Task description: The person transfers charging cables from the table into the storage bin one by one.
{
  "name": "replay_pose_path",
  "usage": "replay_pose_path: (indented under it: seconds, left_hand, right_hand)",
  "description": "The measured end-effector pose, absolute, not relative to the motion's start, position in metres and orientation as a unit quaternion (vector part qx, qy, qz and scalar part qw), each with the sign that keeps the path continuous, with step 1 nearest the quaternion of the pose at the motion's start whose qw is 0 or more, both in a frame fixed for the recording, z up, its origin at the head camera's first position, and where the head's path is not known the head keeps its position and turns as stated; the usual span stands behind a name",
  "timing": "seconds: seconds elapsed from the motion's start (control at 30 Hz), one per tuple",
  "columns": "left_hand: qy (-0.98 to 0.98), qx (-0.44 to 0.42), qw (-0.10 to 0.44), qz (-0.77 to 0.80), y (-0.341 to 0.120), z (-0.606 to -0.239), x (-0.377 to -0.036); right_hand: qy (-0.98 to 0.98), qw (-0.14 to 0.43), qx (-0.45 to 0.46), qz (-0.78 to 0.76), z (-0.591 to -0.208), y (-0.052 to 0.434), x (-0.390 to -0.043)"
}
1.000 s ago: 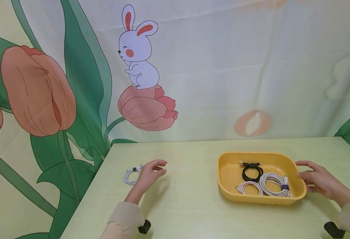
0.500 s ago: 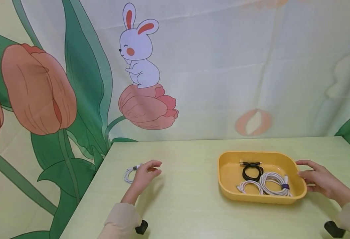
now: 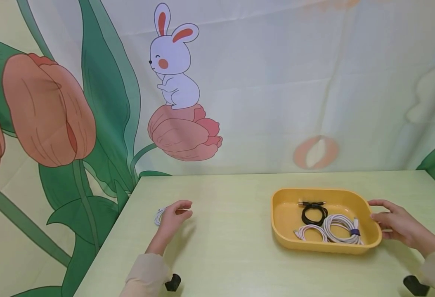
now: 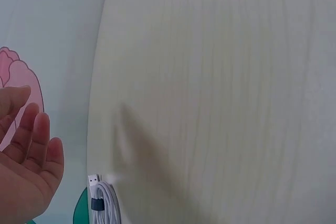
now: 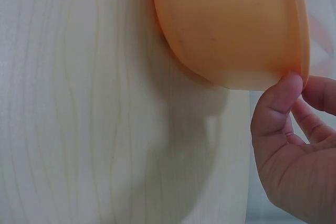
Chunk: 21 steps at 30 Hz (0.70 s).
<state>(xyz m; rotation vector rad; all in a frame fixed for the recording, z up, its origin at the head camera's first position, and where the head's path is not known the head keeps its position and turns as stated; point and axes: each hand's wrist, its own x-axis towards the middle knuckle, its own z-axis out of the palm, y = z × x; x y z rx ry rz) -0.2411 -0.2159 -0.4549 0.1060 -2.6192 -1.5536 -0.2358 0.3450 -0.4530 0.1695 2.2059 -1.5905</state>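
Observation:
A small white coiled cable (image 3: 159,215) with a dark tie lies near the table's left edge. My left hand (image 3: 182,208) hovers just right of and over it, fingers loosely curled, holding nothing; the left wrist view shows that hand (image 4: 31,145) apart from the cable (image 4: 103,203). A yellow tray (image 3: 282,237) stands at the right with a black coiled cable (image 3: 313,213) and two white coiled cables (image 3: 341,229) in it. My right hand (image 3: 379,214) holds the tray's right rim; in the right wrist view the thumb (image 5: 281,103) presses the rim of the tray (image 5: 231,24) with fingers behind it.
The pale green table (image 3: 232,247) ends at its left edge close to the small cable. A printed cloth backdrop (image 3: 277,82) with a rabbit and tulips hangs right behind the table's far edge.
My left hand has drawn back to the left and now covers most of the small white cable. The right hand and the tray have stayed put.

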Motion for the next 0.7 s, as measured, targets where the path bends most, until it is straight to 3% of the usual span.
replay_pose_path:
  seconds: [0.7]
  left_hand:
    - [-0.857,0.089,0.058,-0.504,-0.236,-0.455,-0.242]
  right_hand:
    - [0.784,0.209,0.054,-0.582,-0.454,0.347,-0.235]
